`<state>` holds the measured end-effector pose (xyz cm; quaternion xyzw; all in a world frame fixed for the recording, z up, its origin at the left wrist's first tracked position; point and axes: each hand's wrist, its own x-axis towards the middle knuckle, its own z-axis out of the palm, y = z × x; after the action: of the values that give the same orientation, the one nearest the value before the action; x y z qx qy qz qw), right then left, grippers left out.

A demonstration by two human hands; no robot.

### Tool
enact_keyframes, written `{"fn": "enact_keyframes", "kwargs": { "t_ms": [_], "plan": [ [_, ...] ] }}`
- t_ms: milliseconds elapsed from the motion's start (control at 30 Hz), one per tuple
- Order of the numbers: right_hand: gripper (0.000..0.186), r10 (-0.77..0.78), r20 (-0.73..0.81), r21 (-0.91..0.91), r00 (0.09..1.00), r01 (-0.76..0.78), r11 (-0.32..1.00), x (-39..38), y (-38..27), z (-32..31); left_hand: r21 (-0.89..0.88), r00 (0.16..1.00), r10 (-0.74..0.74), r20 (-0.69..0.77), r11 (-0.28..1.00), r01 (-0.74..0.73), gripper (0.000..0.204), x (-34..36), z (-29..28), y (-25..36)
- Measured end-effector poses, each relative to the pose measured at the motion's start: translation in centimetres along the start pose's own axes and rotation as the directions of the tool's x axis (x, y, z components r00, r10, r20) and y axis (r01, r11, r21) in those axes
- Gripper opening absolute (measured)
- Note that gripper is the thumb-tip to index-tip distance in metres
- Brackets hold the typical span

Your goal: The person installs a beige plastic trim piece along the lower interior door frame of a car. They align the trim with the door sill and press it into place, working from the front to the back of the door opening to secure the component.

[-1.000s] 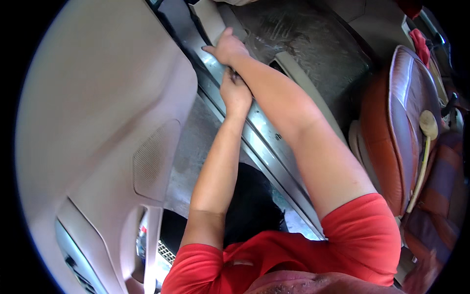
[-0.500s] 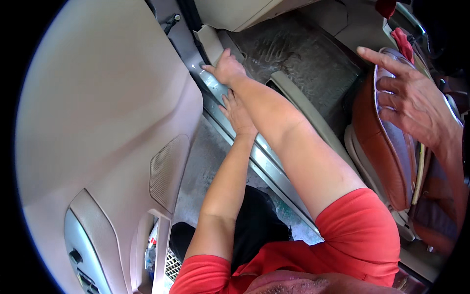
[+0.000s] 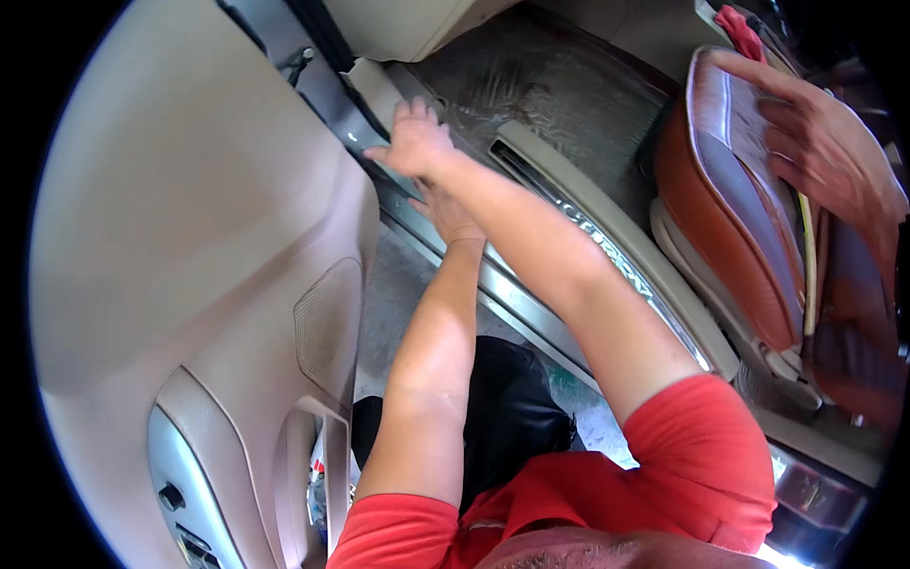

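My right hand (image 3: 417, 140), fingers apart, is over the front end of the silver door sill (image 3: 512, 299), beside the beige kick panel (image 3: 376, 90). Its palm is turned down and holds nothing that I can see; whether it touches the metal I cannot tell. Just behind it, my left hand (image 3: 449, 216) lies on the sill with its fingers spread, partly covered by my right wrist. A beige sill trim with a shiny metal strip (image 3: 616, 251) runs beside my right forearm.
The open car door (image 3: 227, 209) fills the left side. A dark floor mat (image 3: 531, 81) and a brown leather seat (image 3: 730, 209) are inside the car. Another person's hand (image 3: 825, 137), blurred, hangs over the seat. A red cloth (image 3: 739, 31) lies beyond it.
The view has shifted, baring more of the sill trim. My right hand has turned with its fingers more spread. The other person's pointing hand has moved and is smeared.
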<state>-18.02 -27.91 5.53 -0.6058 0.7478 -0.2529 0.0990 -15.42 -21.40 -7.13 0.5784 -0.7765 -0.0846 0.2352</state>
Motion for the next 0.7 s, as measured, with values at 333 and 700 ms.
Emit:
{"fn": "enact_keyframes", "kwargs": {
  "t_ms": [333,700],
  "plan": [
    [0.063,-0.751,-0.565,0.822,0.343,0.153,-0.548,-25.9,-3.4,-16.6,-0.037,0.993,-0.075,-0.089,0.997,0.072,0.055,0.1,-1.8,1.0],
    [0.041,-0.742,-0.556,0.798,0.374,-0.007,-0.602,-29.0,-2.7,-16.3,0.017,0.996,-0.06,-0.064,0.998,0.061,0.057,0.1,-1.2,0.6]
  ]
}}
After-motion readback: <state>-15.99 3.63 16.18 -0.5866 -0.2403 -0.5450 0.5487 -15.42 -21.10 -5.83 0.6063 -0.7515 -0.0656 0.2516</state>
